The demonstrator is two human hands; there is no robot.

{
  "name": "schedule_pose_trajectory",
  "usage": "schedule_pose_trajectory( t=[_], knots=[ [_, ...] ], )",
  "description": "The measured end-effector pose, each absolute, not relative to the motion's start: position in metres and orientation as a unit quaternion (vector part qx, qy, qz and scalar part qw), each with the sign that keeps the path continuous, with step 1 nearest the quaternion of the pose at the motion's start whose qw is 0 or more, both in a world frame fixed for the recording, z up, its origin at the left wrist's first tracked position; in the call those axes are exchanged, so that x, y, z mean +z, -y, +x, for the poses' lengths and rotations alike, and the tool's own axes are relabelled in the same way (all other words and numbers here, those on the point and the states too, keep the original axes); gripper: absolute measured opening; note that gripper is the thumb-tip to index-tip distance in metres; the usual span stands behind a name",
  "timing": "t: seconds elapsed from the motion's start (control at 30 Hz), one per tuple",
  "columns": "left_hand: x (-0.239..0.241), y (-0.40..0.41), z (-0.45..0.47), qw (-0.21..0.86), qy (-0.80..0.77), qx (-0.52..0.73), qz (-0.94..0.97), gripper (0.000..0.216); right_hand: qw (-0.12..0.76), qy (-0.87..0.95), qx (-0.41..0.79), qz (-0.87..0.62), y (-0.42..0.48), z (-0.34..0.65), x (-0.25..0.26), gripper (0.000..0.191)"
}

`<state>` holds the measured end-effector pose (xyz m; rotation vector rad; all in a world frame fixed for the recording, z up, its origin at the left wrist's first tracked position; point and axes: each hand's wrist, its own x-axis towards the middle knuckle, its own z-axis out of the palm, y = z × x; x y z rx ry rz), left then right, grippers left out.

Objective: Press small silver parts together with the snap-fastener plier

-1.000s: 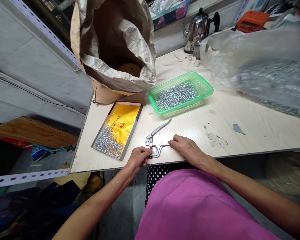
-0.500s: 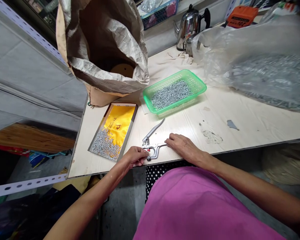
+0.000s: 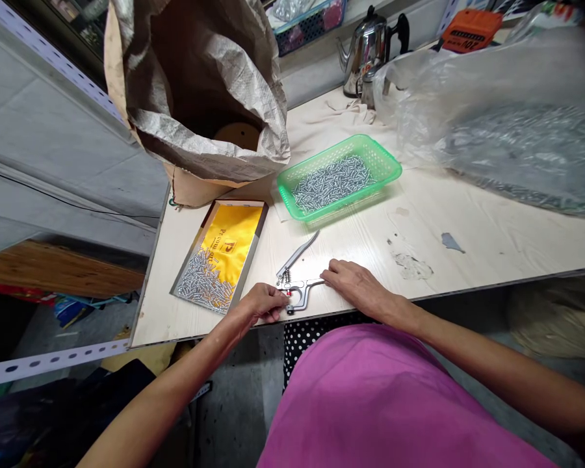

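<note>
A pair of metal snap-fastener pliers [image 3: 305, 297] lies on the table near its front edge, its handles spread apart, with a spring and a small red part near the jaw. With fingers closed, my right hand [image 3: 353, 283] grips the end of the lower handle. My left hand [image 3: 263, 303] is pinched at the jaw beside the red part; whatever its fingertips hold is hidden. Left of the pliers is a shallow tray [image 3: 246, 270] with a yellow printed lining, and small silvery metal pieces [image 3: 202, 283] are heaped in its near end.
A green plastic basket [image 3: 341, 211] of similar metal pieces stands behind the pliers. A large open sack [image 3: 209, 159] rises at back left. On the right lies a clear plastic bag [image 3: 507, 143] of metal pieces. A steel kettle [image 3: 368, 52] and an orange box [image 3: 472, 29] are behind.
The view has shifted very slightly. Both hands and the pliers keep the same positions relative to each other.
</note>
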<state>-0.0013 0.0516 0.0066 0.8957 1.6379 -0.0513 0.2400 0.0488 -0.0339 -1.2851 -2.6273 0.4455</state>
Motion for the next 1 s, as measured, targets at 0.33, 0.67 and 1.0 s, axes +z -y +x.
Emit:
schedule_pose_trajectory(
  t=[0.33, 0.67, 1.0],
  knots=[
    [0.008, -0.035, 0.003, 0.594, -0.707, 0.012, 0.384, 0.029, 0.097, 0.892, 0.146, -0.418, -0.047, 0.244, -0.028, 0.015],
    [0.008, -0.026, 0.011, 0.588, -0.726, 0.041, 0.354, 0.030, 0.093, 0.880, 0.183, -0.429, -0.065, 0.245, -0.020, 0.025],
    [0.005, -0.022, 0.017, 0.546, -0.749, 0.040, 0.374, 0.024, 0.085, 0.915, 0.035, -0.393, -0.123, 0.210, -0.034, 0.028]
  ],
)
